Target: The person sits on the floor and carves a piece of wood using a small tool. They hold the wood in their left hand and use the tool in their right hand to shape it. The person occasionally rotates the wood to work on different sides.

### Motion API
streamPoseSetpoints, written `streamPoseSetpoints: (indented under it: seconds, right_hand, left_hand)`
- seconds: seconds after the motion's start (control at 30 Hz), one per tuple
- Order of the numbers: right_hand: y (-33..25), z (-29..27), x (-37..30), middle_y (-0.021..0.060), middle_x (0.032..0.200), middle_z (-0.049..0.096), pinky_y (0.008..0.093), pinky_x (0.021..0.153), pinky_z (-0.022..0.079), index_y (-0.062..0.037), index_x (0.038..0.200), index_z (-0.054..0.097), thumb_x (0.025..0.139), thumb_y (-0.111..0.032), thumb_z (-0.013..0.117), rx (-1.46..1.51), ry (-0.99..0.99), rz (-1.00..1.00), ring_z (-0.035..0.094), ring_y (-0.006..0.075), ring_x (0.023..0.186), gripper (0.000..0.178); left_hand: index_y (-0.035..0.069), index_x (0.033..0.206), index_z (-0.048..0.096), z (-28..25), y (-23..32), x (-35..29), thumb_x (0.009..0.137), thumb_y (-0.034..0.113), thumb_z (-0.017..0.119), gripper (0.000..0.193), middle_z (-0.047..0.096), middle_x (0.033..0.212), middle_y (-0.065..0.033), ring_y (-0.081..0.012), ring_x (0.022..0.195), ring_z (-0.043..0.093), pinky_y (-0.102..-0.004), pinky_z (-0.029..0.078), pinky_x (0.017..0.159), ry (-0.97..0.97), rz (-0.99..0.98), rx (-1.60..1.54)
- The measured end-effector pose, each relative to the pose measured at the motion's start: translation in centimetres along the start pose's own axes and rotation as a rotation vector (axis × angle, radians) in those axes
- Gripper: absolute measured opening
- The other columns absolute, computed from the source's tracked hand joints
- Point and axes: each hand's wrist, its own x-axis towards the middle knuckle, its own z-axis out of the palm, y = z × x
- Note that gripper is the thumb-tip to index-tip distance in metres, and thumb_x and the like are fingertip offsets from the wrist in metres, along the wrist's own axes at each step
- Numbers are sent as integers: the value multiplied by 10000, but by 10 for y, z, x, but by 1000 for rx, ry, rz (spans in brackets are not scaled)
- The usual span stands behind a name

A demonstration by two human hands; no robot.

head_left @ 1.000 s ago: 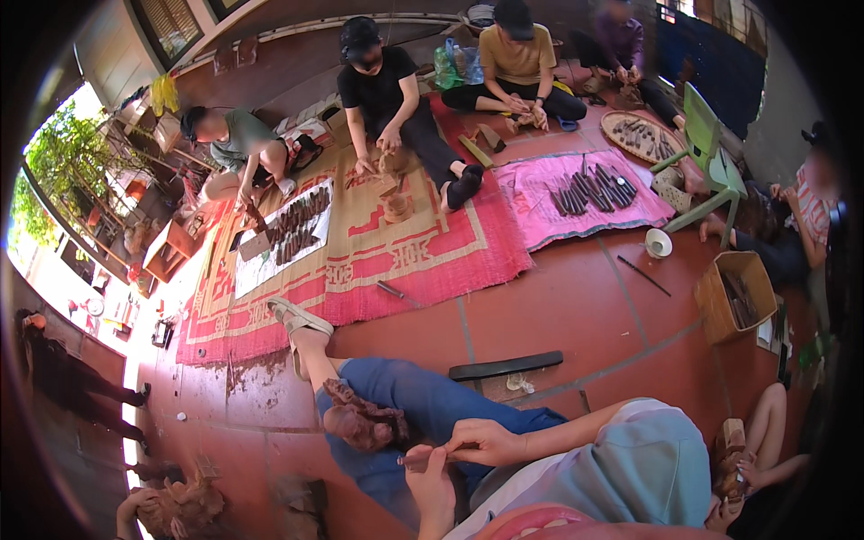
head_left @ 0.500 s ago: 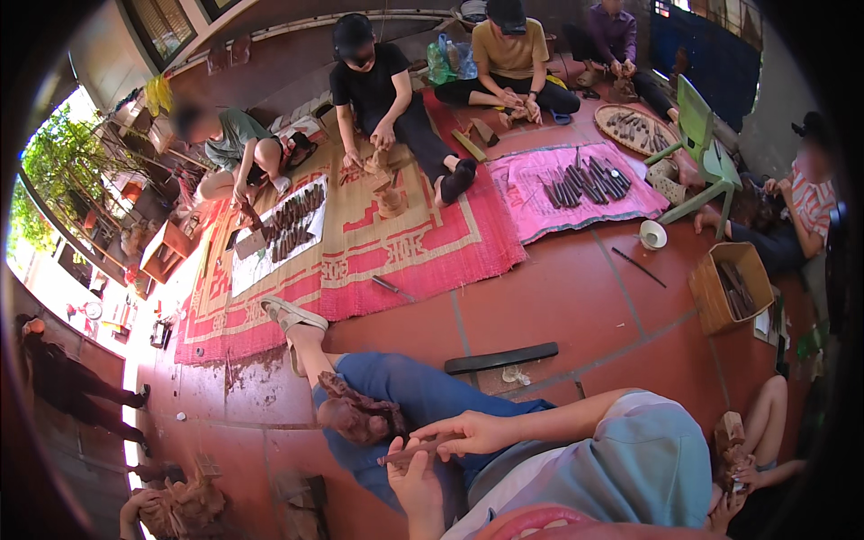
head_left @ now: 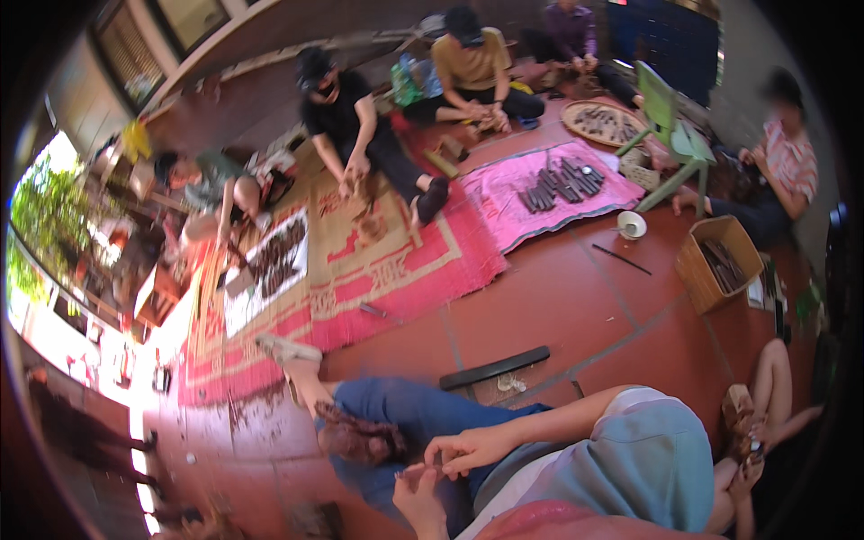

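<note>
Just above my lap my right hand (head_left: 477,450) pinches a slim brown stick (head_left: 438,460), mostly hidden by the fingers and blurred. Below and to its left, my left hand (head_left: 419,500) is closed with the fingers curled up against the same stick. Beside both hands, a rounded brown carving (head_left: 360,439) with a rough, ridged upper part rests against my blue-trousered leg (head_left: 405,400). Neither hand touches the carving.
Past my leg lie a dark flat bar (head_left: 495,367) and a red patterned mat (head_left: 360,315). Rows of carving tools lie on a pink cloth (head_left: 504,211). A wooden box (head_left: 711,292), a white cup (head_left: 631,225) and a green chair (head_left: 661,108) stand right. Several people sit around.
The view has tilted and shifted, blurring the scene. My hands have turned the brown stick, which was lying plainly across my left fingers and now barely shows. The carving stays by my leg.
</note>
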Motion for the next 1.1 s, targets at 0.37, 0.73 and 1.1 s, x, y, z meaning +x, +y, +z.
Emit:
streamPoseSetpoints:
  seconds: [0.37, 0.73, 1.1]
  right_hand:
    - [10, -5, -15, 19, 755, 560, 264, 623, 441, -142, 1268, 421, 931, -254, 435, -30, 330, -19, 531, 117, 679, 355]
    - [8, -18, -8, 17, 836, 596, 232, 608, 442, -94, 1127, 494, 941, -292, 448, 129, 177, 38, 540, 85, 704, 275]
    - [13, -11, -4, -20, 796, 585, 178, 523, 374, -110, 935, 511, 916, -320, 523, 628, -60, 135, 512, 35, 658, 211]
  left_hand:
    - [-12, 1165, 565, 14, 17, 20, 897, 152, 575, 314, 608, 1054, -72, -130, 939, 539, -264, 449, 819, -158, 75, 385]
    - [12, 1190, 563, 11, 13, 21, 892, 150, 576, 329, 616, 1078, -97, -162, 977, 540, -276, 428, 864, -149, 193, 392]
    - [-19, 940, 621, -11, -20, 17, 804, -3, 601, 138, 503, 947, -40, -140, 844, 520, -263, 432, 764, -296, 253, 131]
